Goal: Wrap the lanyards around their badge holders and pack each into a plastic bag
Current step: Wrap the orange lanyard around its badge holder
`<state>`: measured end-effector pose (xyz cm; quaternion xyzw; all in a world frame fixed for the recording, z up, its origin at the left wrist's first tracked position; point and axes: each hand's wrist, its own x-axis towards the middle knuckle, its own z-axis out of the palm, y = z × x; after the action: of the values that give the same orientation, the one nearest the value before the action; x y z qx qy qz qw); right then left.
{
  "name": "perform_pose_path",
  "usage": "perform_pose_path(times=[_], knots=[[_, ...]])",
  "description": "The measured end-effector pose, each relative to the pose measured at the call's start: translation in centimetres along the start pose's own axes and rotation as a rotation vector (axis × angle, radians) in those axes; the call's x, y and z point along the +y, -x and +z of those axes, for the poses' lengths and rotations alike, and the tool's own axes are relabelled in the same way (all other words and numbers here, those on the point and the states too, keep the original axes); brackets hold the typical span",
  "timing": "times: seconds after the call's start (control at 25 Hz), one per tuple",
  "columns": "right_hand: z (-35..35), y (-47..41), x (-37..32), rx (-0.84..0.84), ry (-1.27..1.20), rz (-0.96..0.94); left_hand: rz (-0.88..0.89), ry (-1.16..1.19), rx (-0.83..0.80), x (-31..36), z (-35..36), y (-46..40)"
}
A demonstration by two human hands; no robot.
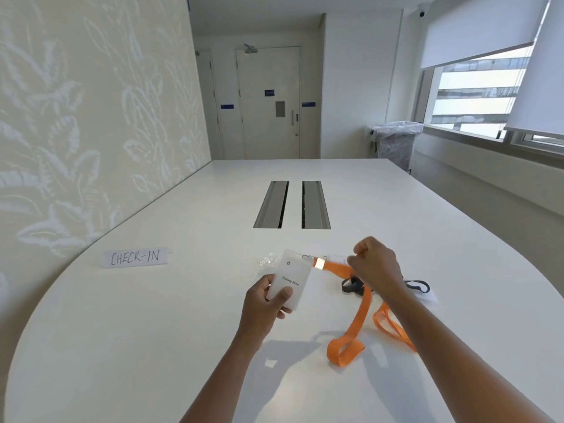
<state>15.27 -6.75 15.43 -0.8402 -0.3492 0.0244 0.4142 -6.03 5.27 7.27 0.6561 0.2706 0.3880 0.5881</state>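
Orange lanyard [355, 328]: nearest part is a loose loop lying on the white bench [152, 346], close to my edge. From there the strap climbs up and away to a pale metal clasp at the top of the badge holder [291, 282].

Left hand [265, 303]: grip clamped on the badge holder, thumb across its front, fingers behind. The holder is lifted off the bench and tilted, its printed name card facing me.

Right hand [374, 267]: grip closed, pinching the orange strap just right of the clasp. The strap runs taut between this hand and the holder.

Under and just beyond the right wrist, a dark lanyard [354, 285] lies on the bench, partly hidden by the arm. It seems to rest on something pale and flat; I cannot tell what.

Just past the held badge holder, crumpled clear plastic bag [268, 259] lies on the bench.

Left of that, near the wall, a paper sign [135, 257] hand-lettered "CHECK-IN" stands on the bench.

Further out, mid-bench, two grey cable hatches [291, 204] sit side by side.

Far end: a closed door [268, 102], and a bin lined with clear plastic [395, 141] by the window.
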Motion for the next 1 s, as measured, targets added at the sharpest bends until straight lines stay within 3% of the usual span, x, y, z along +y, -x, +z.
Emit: perform_pose_path(times=[0.2, 0.36, 0.52, 0.84, 1.0], knots=[[2.7, 1.6, 1.0, -0.223, -0.061, -0.088, 0.020, -0.014, -0.044, 1.0, -0.7, -0.5], [4.9, 3.7, 1.0, -0.518, -0.437, -0.010, 0.027, -0.055, -0.100, 2.0, -1.2, -0.7], [6.1, 5.7, 0.8, -0.614, -0.624, -0.015, 0.017, -0.061, -0.128, 2.8, -1.8, -0.4], [6.9, 6.5, -0.5, -0.594, -0.783, -0.075, -0.008, 0.049, -0.089, 4.5, -2.6, -0.9], [6.6, 6.6, -0.8, -0.469, -0.816, -0.068, 0.010, 0.049, -0.012, 5.3, -3.0, -1.8]])
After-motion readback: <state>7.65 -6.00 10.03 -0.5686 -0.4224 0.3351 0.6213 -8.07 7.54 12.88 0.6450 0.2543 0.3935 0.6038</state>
